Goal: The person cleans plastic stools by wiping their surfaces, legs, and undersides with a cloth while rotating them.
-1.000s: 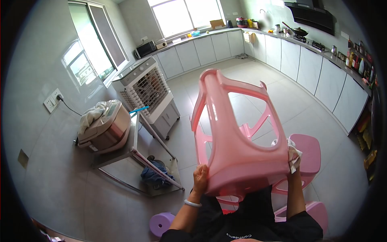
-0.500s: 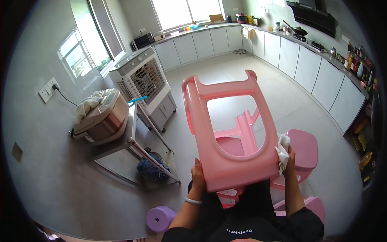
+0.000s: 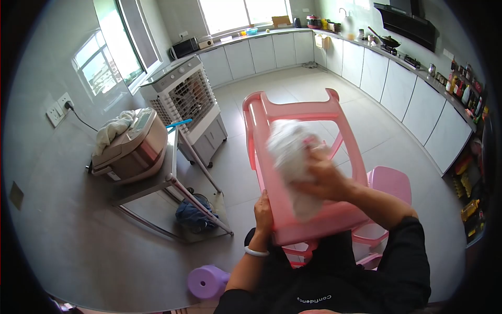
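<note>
A pink plastic stool (image 3: 298,230) is tipped over in front of me, its legs pointing away. My left hand (image 3: 263,213) grips its left side near the seat end, thumb up along the edge. With my right hand (image 3: 327,178) I hold a white cloth (image 3: 293,157), blurred by motion, over the stool's left side and its open frame. The cloth hides part of the opening; whether it touches the plastic all along cannot be made out. Another pink stool (image 3: 389,186) stands just right of the held one.
A small purple stool (image 3: 207,282) is on the floor at lower left. Left stands a metal rack (image 3: 172,180) bearing a brown appliance (image 3: 133,146) with a cloth on top. Behind it is an air cooler (image 3: 185,99). White cabinets (image 3: 389,78) line the far and right walls.
My right hand has moved from the stool's right edge, up and left across its frame, carrying the cloth. The stool has shifted slightly right; my left hand still holds it.
</note>
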Motion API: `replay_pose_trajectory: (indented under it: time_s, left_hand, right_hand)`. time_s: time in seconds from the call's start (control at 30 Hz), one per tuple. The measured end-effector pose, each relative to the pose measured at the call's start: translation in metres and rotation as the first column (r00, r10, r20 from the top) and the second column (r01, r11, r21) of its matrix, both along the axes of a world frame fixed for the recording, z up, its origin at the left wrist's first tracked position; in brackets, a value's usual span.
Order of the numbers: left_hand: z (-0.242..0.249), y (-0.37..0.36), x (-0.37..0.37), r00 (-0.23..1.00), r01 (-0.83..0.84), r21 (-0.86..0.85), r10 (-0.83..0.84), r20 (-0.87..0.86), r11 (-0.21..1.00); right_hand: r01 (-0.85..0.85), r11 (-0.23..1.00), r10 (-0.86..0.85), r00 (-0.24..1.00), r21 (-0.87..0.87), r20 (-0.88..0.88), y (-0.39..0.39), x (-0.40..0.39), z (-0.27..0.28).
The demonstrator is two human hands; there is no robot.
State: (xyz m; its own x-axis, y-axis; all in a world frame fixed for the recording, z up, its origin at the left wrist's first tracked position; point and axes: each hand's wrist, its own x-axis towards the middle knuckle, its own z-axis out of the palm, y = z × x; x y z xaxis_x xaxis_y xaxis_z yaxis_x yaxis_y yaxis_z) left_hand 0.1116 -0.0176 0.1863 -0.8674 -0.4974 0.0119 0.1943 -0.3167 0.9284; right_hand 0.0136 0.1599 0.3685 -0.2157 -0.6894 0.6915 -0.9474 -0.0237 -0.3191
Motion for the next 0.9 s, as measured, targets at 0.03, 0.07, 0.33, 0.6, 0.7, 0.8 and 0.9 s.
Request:
replay_pose_trajectory:
  time_s: [0.03,0.07,0.33,0.6,0.7,0.8,0.9]
  left_hand:
    - [-0.01,-0.001,-0.003,0.991,-0.124,-0.305,0.103,-0.085,0.944]
    - [-0.028,-0.003,-0.007,0.965,-0.255,-0.567,0.173,-0.194,0.784]
    - [-0.015,-0.007,0.002,0.994,-0.076,-0.155,0.088,0.071,0.985]
    - [-0.003,-0.002,-0.004,0.993,-0.098,-0.121,0.105,0.049,0.988]
    - [-0.007,-0.002,-0.007,0.975,-0.214,-0.559,0.212,-0.069,0.801]
    - [-0.004,-0.006,-0.009,0.993,-0.087,-0.154,0.099,0.07,0.984]
    - [0.01,-0.001,-0.007,0.991,-0.117,-0.092,0.122,0.055,0.989]
  right_hand:
    - [-0.096,0.986,0.114,0.986,0.138,-0.124,-0.023,-0.002,-0.013]
    - [-0.135,0.963,0.192,0.95,0.231,-0.245,-0.046,-0.007,-0.033]
    - [0.265,0.93,-0.174,0.928,0.256,-0.33,-0.165,-0.087,-0.045]
    - [0.592,0.544,-0.42,0.806,0.595,-0.417,-0.245,-0.137,-0.004]
    - [0.584,0.546,-0.504,0.801,0.601,-0.321,-0.253,-0.143,0.002]
    - [0.562,0.494,-0.449,0.818,0.663,-0.359,-0.251,-0.144,0.003]
    - [0.566,0.481,-0.355,0.824,0.669,-0.442,-0.246,-0.14,0.001]
